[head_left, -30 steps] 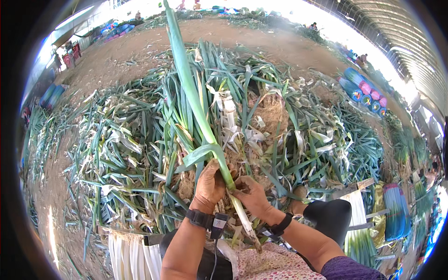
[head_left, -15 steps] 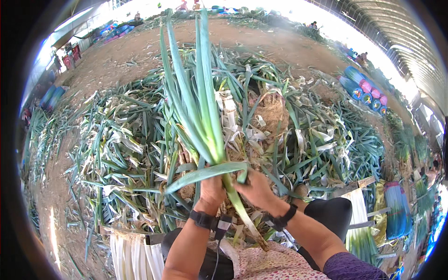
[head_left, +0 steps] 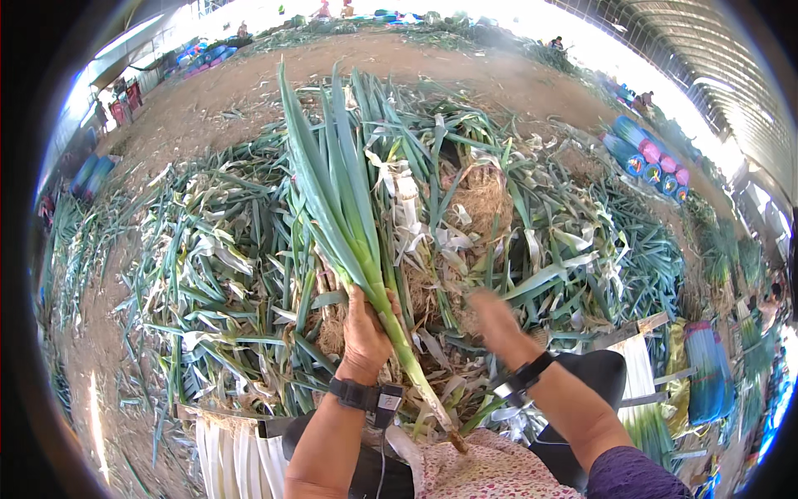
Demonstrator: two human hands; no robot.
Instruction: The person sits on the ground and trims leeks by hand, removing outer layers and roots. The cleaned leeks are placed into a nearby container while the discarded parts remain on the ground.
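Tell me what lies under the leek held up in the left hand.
Under the leek, gripped by the left hand, lies a heap of cut green leaves and pale trimmings. The ground beneath that heap is covered and cannot be seen.

The left hand grips a long green leek by its pale stalk, leaves fanning upward. The right hand, blurred, hangs open beside it above a heap of leek trimmings.

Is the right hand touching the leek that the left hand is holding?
Apart. In the head view the right hand, blurred, is off to the side of the leek; leaf litter shows between them. Only the left hand grips its stalk.
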